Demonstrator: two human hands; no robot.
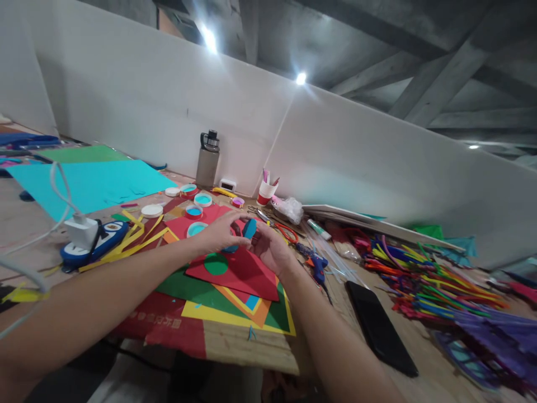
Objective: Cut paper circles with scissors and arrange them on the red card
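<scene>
A small blue disc (249, 228), tilted on edge, is between my two hands above a stack of coloured paper. My left hand (220, 232) curls around its left side, with thumb and fingers near the rim. My right hand (271, 246) grips it from the right with bent fingers. Just below, a second blue round piece (230, 248) shows partly behind my left thumb. A green circle (216, 264) lies on red paper (239, 274) under my hands. To the left of my fingers stands a shallow round cup with a light blue inside (197, 229).
Several small round cups (193, 211) and a white lid (151, 210) sit behind my left arm. A power strip (94, 243) lies left. On the right are orange-handled scissors (287, 232), a glue gun (316, 263), a black phone (380, 327) and pipe cleaners (440, 280). A bottle (208, 162) stands behind.
</scene>
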